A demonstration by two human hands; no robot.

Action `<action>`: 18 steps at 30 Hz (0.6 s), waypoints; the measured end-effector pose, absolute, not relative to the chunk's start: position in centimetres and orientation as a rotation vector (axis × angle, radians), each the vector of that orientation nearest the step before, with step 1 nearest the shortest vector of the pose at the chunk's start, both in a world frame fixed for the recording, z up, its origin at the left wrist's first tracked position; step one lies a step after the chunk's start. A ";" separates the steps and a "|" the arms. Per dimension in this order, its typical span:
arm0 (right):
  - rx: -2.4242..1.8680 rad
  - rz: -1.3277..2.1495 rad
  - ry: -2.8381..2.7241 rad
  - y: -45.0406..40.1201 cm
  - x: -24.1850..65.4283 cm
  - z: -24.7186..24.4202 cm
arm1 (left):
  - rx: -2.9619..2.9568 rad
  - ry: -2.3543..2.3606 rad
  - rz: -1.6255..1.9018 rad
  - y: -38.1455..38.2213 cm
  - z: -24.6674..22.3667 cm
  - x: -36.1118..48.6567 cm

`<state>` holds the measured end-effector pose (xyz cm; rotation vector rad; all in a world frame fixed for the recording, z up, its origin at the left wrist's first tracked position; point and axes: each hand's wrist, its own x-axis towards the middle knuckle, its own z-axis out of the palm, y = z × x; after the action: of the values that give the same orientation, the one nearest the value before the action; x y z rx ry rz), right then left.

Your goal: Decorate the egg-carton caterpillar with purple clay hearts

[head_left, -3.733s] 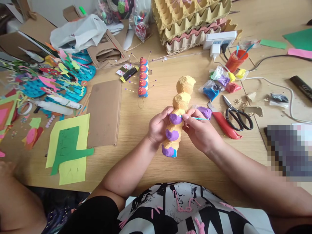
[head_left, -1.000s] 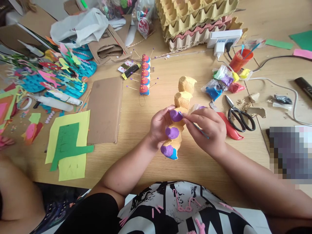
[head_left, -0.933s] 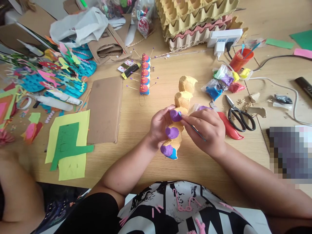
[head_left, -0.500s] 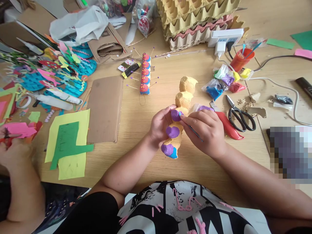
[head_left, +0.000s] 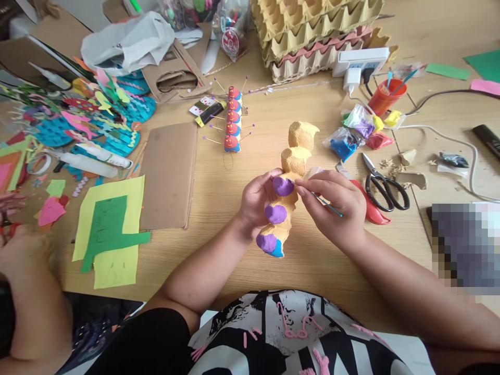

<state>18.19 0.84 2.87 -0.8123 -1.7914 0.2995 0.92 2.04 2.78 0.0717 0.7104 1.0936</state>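
Note:
My left hand (head_left: 258, 200) grips a strip of yellow egg carton (head_left: 296, 160) from its left side, holding it above the table. Purple clay (head_left: 275, 214) covers three of its bumps at the lower end, and a patch of blue clay (head_left: 278, 249) sits at the bottom tip. My right hand (head_left: 336, 205) pinches a thin blue clay tool (head_left: 328, 204), its near end by the upper purple bump; the exact tip is hidden by my fingers. Farther back lies a finished egg-carton caterpillar (head_left: 233, 122) with red faces, blue clay and pin-like feelers.
Black-handled scissors (head_left: 385, 182), a red tool (head_left: 375, 205), bagged clay (head_left: 346, 146) and an orange cup (head_left: 388, 95) lie to the right. Stacked egg trays (head_left: 312, 41) and a power strip (head_left: 359, 60) stand behind. Cardboard (head_left: 169, 174) and coloured paper (head_left: 117, 260) lie left, near another person's hand (head_left: 23, 250).
My right hand has shifted slightly right, and the clay tool now points more outward. The other person's hands moved left, leaving a pink paper piece on the table.

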 end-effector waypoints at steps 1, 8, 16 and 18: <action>-0.809 0.286 -1.800 0.8 18.2 2.8 | 0.071 0.697 1.092 2.0 2.9 0.9; -0.818 0.333 -1.800 0.8 18.1 2.8 | 0.061 0.719 1.063 2.0 2.8 0.9; -0.759 0.157 -1.922 1.0 18.5 2.7 | 0.045 0.678 1.032 2.0 2.7 0.9; -0.745 0.101 -1.957 1.0 18.6 2.7 | 0.047 0.709 1.022 2.0 2.8 0.9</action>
<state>18.59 1.03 2.74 -0.7454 -1.9574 0.1011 0.91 2.04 2.78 0.0472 0.7091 1.0220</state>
